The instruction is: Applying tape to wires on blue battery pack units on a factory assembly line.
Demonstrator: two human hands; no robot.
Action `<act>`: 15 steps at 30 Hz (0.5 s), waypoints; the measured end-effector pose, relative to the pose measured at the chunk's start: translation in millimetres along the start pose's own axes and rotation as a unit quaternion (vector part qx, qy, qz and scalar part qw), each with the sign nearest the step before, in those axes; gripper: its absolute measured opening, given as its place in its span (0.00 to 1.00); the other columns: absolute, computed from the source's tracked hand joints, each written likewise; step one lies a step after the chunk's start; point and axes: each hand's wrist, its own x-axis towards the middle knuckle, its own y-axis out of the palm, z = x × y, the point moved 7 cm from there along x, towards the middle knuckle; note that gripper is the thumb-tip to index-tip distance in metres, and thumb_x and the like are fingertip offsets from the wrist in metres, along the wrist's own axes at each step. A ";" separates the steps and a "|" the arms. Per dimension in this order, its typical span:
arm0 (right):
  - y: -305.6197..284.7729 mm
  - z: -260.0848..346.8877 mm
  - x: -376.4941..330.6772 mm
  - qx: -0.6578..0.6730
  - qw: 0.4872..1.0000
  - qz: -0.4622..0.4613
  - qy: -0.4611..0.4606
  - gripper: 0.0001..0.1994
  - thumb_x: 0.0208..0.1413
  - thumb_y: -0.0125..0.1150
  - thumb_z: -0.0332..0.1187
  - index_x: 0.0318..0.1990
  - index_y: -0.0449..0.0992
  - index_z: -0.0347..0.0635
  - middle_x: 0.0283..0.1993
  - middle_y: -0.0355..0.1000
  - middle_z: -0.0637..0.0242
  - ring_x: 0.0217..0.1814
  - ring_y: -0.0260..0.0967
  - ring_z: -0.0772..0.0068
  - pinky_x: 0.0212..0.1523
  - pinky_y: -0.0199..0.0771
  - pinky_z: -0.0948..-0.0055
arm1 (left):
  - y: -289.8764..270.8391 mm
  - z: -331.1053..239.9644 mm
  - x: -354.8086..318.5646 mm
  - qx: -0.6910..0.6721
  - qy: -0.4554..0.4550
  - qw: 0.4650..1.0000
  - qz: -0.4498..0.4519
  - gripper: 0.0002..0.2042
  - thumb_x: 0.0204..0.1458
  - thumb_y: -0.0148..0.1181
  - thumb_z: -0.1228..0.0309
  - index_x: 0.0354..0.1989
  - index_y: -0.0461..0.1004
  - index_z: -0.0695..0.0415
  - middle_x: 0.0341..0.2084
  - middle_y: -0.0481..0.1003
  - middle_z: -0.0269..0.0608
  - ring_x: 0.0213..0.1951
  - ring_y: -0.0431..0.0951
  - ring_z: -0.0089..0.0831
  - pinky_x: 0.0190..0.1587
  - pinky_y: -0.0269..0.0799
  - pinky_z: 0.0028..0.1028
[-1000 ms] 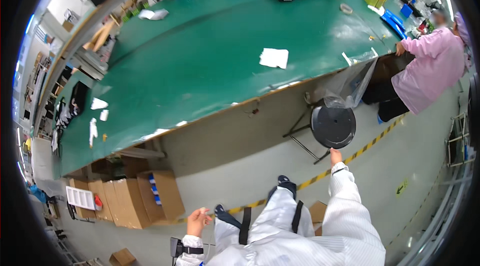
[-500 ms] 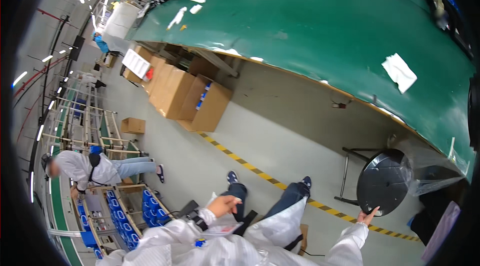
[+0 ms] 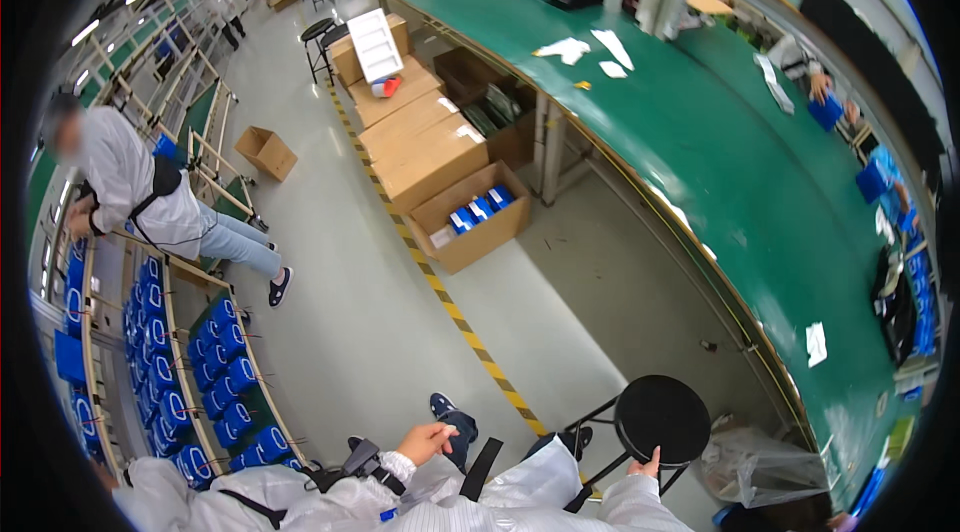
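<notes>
A round black stool point(image 3: 662, 422) with metal legs stands at the lower right, beside the green workbench. My right hand point(image 3: 645, 467) grips the near rim of its seat, a finger lying on top and the others hidden below. In front of my body my left hand point(image 3: 428, 442) is raised with its fingers curled together. Something pale shows at its fingertips, too small to make out. A crumpled clear plastic bag point(image 3: 765, 467) lies right of the stool.
The long green workbench point(image 3: 690, 142) curves along the right. Under it are cardboard boxes point(image 3: 425, 157), one open with blue packs point(image 3: 480, 210). Yellow-black tape point(image 3: 450, 307) crosses the floor. At left, a person in white point(image 3: 140, 182) stands near racks of blue packs point(image 3: 235, 372).
My view has swung left and up, showing more of the aisle and racks. My right hand stays on the stool's rim, and the stool now sits closer to my legs. The left hand remains curled.
</notes>
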 end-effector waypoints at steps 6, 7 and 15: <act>103.7 -112.7 -135.2 -0.189 0.971 0.146 -0.006 0.21 0.46 0.65 0.23 0.50 0.69 0.37 0.46 0.72 0.58 0.45 0.72 0.60 0.48 0.74 0.59 | -159.4 84.4 -16.6 -0.113 -0.061 0.976 -0.178 0.15 0.60 0.47 0.60 0.40 0.77 0.58 0.20 0.76 0.34 0.22 0.71 0.18 0.28 0.69 0.21; 120.6 -134.8 -157.4 -0.225 0.960 0.166 0.002 0.22 0.48 0.62 0.22 0.52 0.67 0.39 0.48 0.71 0.58 0.47 0.71 0.59 0.50 0.73 0.58 | -176.8 94.6 -15.9 -0.131 -0.059 0.974 -0.177 0.15 0.60 0.47 0.60 0.40 0.77 0.58 0.20 0.76 0.34 0.22 0.71 0.18 0.28 0.69 0.21; 257.4 -382.1 -317.8 -0.387 0.788 0.398 0.266 0.19 0.57 0.57 0.33 0.55 0.65 0.40 0.55 0.67 0.56 0.57 0.66 0.55 0.59 0.65 0.51 | -237.1 162.9 -60.1 -0.261 -0.025 0.904 -0.337 0.15 0.61 0.45 0.62 0.42 0.76 0.58 0.20 0.76 0.34 0.21 0.71 0.19 0.28 0.69 0.22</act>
